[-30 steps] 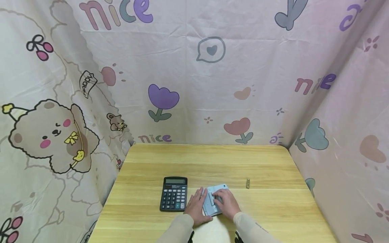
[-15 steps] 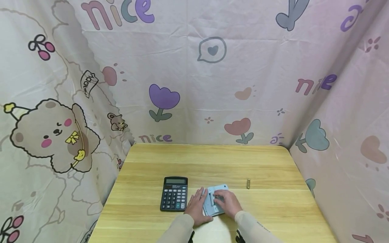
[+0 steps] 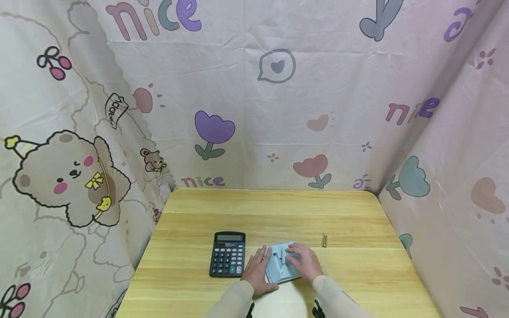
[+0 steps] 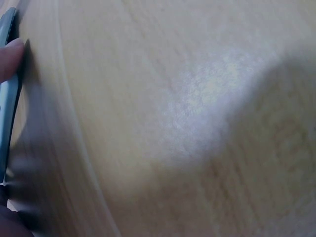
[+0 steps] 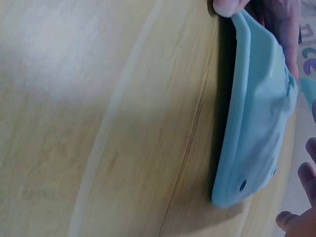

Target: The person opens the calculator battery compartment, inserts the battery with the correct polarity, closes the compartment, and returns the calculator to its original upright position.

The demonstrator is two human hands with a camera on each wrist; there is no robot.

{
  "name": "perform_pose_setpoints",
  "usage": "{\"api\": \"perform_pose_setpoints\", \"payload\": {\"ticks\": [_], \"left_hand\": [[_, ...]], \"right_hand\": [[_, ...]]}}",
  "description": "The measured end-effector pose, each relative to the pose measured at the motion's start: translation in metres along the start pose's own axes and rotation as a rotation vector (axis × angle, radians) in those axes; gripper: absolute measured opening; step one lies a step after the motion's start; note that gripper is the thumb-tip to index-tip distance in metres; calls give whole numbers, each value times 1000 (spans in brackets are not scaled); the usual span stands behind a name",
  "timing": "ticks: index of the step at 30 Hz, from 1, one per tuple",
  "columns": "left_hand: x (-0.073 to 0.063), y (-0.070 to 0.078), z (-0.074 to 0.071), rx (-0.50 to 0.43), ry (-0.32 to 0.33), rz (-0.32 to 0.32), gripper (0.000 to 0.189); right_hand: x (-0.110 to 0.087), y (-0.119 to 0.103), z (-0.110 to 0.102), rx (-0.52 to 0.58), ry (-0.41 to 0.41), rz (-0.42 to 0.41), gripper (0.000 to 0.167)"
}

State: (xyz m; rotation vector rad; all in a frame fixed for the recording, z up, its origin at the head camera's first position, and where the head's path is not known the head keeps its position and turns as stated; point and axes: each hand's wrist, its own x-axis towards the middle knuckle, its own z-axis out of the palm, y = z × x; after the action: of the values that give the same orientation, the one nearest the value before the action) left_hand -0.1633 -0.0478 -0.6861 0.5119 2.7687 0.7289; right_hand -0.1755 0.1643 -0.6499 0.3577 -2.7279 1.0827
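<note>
A light blue device (image 3: pixel 274 270), perhaps a calculator lying back side up, rests on the table with a slot-like compartment showing. My left hand (image 3: pixel 256 274) lies along its left side, fingers straight, and the thumb touches its near edge. Just above the device's back, my right hand (image 3: pixel 306 261) pinches a small light blue cover (image 3: pixel 283 253) between fingers and thumb. From the right wrist, the cover (image 5: pixel 308 90) appears apart from the device (image 5: pixel 259 118), partly cut off by the frame. The left wrist view catches only a fingertip (image 4: pixel 11 59) on the device's edge.
A black calculator (image 3: pixel 228 254) lies face up to the left of my left hand. One small gold-coloured battery (image 3: pixel 324 240) lies to the right of the device. Printed curtains (image 3: pixel 254 110) surround the wooden table (image 3: pixel 270 212) on the back and sides.
My right hand has moved to the right, and the cover has come away from the device's back, exposing the compartment. The left hand stays in place.
</note>
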Motion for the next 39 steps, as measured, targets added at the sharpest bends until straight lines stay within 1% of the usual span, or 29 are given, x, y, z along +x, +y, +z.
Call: {"api": "perform_pose_setpoints", "payload": {"ticks": [4,9,14,22,27,31,35,39], "left_hand": [[1,1,0,-1,-9,-8,119],[1,0,2,4,3,-12,119],[1,0,3,11,16,-7,120],[0,1,2,-11,14,-7,119],[0,-1,3,-4,21,0,120],[0,-1,3,-3,23,9,121],[0,-1,2,-3,17,20,120],[0,-1,1,-1,4,21,120]], "right_hand": [[-1,7,-8,15,42,41,23],[-4,22,-22,30,90,100,25],[-8,39,-36,2,138,139,26],[-14,59,-55,-26,169,228,29],[-18,71,-65,-47,232,274,29],[-23,82,-72,-44,276,338,30],[-28,93,-77,-44,265,419,32],[-34,100,-79,-68,270,457,32]]}}
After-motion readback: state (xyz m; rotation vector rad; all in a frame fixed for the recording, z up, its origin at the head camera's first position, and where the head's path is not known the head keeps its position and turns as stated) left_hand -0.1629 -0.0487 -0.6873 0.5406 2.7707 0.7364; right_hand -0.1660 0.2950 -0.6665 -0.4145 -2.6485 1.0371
